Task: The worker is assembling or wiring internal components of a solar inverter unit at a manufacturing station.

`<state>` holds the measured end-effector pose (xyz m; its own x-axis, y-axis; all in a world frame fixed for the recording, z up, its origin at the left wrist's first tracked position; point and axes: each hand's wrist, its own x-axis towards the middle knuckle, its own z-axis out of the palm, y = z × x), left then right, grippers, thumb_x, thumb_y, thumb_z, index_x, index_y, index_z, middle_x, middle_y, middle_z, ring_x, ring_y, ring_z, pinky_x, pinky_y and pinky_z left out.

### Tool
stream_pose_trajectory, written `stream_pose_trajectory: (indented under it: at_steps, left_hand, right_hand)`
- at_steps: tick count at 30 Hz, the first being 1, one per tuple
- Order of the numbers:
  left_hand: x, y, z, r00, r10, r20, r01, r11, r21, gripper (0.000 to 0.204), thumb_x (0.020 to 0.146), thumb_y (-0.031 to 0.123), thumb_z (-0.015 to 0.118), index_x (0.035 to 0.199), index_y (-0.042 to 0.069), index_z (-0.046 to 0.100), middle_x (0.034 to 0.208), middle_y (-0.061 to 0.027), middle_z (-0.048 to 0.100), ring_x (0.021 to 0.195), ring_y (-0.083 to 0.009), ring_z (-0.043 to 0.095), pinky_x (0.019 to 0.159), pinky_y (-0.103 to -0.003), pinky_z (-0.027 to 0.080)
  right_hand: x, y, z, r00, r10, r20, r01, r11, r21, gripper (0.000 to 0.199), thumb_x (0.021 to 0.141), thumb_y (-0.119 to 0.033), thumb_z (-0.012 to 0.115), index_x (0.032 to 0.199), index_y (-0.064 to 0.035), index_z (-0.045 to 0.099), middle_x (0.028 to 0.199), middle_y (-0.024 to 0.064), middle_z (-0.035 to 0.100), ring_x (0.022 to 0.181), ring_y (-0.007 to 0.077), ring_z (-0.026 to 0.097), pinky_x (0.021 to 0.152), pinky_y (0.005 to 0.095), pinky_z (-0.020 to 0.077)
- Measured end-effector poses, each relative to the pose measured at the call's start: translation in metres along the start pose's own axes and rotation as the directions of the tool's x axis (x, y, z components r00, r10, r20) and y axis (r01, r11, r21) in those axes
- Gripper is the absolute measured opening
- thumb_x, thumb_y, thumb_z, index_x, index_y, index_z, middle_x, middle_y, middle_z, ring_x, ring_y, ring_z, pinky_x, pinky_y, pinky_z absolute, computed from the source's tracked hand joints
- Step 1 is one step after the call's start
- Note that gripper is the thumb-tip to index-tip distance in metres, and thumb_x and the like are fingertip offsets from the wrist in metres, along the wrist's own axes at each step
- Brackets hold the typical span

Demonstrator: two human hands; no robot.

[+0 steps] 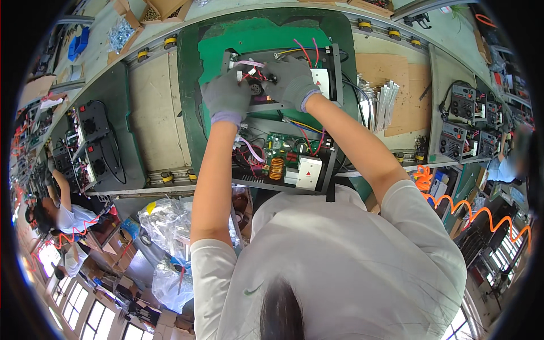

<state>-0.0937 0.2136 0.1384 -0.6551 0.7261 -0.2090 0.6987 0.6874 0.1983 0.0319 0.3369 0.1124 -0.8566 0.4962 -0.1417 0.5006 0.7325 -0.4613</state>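
Has left hand (pixel 228 96) and right hand (pixel 292 84), both gloved, close together at the wires (pixel 258 73) in the far unit (pixel 337 79); cannot tell either grip's width or hold. Shows this unit on a green board (pixel 255 34), just beyond the near unit (pixel 283 148). Has metal strips (pixel 387 105) on cardboard (pixel 399 68) to the right.

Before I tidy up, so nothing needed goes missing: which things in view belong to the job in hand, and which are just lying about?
Likely the job's:
far open electronics chassis
wiring between the left hand and right hand
near open electronics chassis

Apparently just lying about:
clear plastic bags
blue bin
cardboard sheet
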Motion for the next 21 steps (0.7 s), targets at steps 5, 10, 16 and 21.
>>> stream_pose_trajectory:
  at_steps: [5,10,16,21]
  left_hand:
    - [0.009,-0.009,-0.001,0.994,-0.045,0.100,0.058,0.990,-0.129,0.037,0.091,0.030,0.058,0.125,0.020,0.070,0.103,-0.0142,0.075,0.096,-0.0304,0.070,0.095,-0.045,0.046]
    - [-0.003,-0.034,0.013,0.972,0.222,0.074,-0.034,0.447,-0.894,0.027,0.086,0.020,0.072,0.108,0.004,0.073,0.101,-0.0063,0.074,0.092,-0.0149,0.067,0.086,-0.030,0.052]
    - [-0.013,-0.016,0.014,0.992,-0.113,0.054,0.103,0.494,-0.863,0.028,0.093,0.025,0.069,0.108,0.001,0.071,0.086,-0.0026,0.069,0.076,-0.0081,0.057,0.067,-0.027,0.046]
    - [-0.021,-0.019,0.021,0.978,-0.179,-0.105,-0.031,0.373,-0.927,0.029,0.092,0.026,0.071,0.104,0.000,0.071,0.077,-0.0009,0.065,0.068,-0.0072,0.052,0.061,-0.026,0.042]
  right_hand:
    - [0.001,0.001,-0.017,0.965,-0.050,0.259,0.045,0.999,0.023,0.028,0.087,-0.041,0.064,0.103,-0.0205,0.074,0.087,0.0082,0.072,0.094,0.0289,0.067,0.093,0.0444,0.0415]
    - [-0.004,0.002,-0.012,0.995,-0.050,0.087,0.045,0.997,0.063,0.032,0.092,-0.041,0.064,0.102,-0.0128,0.071,0.084,0.0123,0.071,0.088,0.0331,0.066,0.081,0.0458,0.0478]
    - [-0.009,0.000,-0.006,0.895,-0.327,-0.303,0.311,0.945,-0.100,0.029,0.092,-0.034,0.066,0.110,-0.0120,0.073,0.093,0.0128,0.072,0.084,0.0349,0.066,0.076,0.0455,0.0515]
    - [-0.002,0.006,-0.013,0.990,-0.088,0.114,0.002,0.796,0.605,0.032,0.093,-0.019,0.071,0.120,-0.0043,0.068,0.105,0.0107,0.074,0.096,0.0236,0.070,0.085,0.0365,0.0543]
